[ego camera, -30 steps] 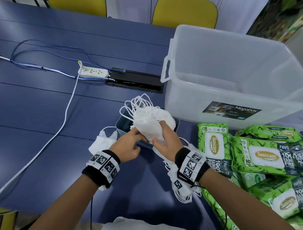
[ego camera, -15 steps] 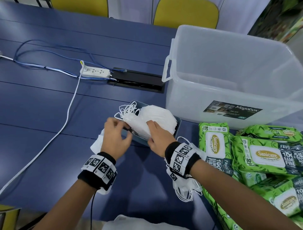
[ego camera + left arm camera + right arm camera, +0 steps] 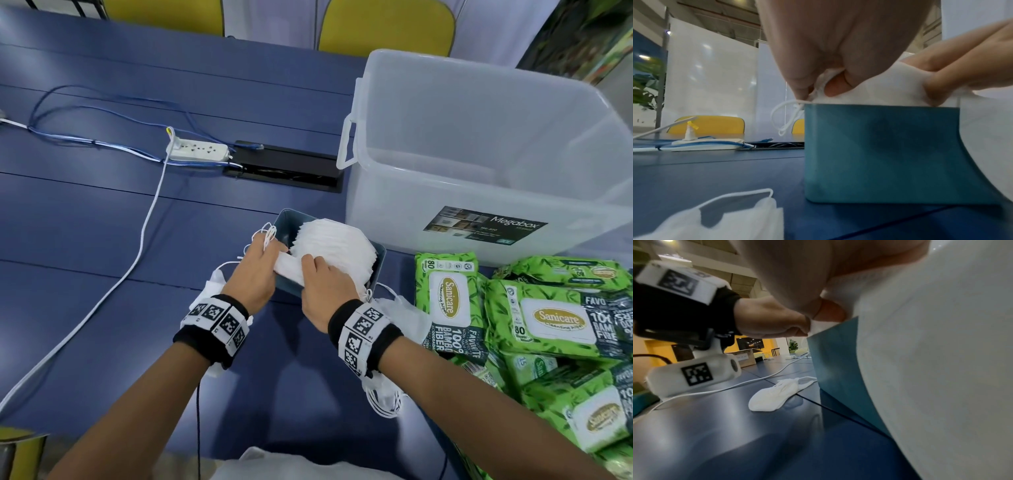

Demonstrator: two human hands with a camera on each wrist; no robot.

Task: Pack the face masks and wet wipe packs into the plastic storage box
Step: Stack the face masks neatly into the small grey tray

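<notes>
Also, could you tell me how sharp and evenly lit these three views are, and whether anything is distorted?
Head view: sharp, evenly lit, the storage box bowed by the wide lens. Left wrist view: teal tray fairly clear, the near mask soft, the left hand looming large. Right wrist view: blurred white masks fill the right side, and ceiling light glares on the table.

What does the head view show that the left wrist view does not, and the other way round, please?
Only the head view shows the storage box, the wipe packs and the mask stack standing in the tray. Only the left wrist view shows the left hand's fingers pinching a mask at the tray's rim. Both show the teal tray, the power strip and a loose mask on the table.
</notes>
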